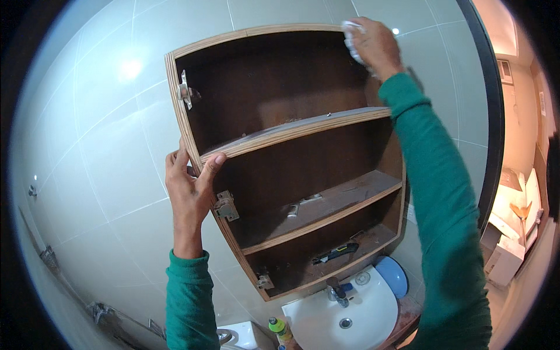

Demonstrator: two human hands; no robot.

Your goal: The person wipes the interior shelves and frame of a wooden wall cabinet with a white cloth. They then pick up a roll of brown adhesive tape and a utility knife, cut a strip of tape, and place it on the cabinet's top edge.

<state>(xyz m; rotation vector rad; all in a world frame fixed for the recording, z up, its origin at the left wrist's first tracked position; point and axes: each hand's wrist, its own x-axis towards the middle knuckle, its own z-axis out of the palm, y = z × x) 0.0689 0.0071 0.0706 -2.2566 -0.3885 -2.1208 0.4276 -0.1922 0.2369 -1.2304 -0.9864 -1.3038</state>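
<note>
Right hand (378, 49): Was closed around a crumpled white wad (352, 42), soft-looking, at the cabinet's upper right corner; could not tell whether cloth or paper.
Left hand (191, 185): Was half open, clasped the left side panel, thumb on the front edge, fingers around the outer face.
Cabinet (303, 135): Stood open-fronted against pale, glossy tiles (108, 149), above the washbasin; showed striped, ply-like edges and a dark brown interior.
Hinges (226, 206): Shone metallic along the left side.
Utility knife (335, 253): Lay on the dusty bottom board.
Washbasin (303, 318): Curved smooth and white below.
</note>
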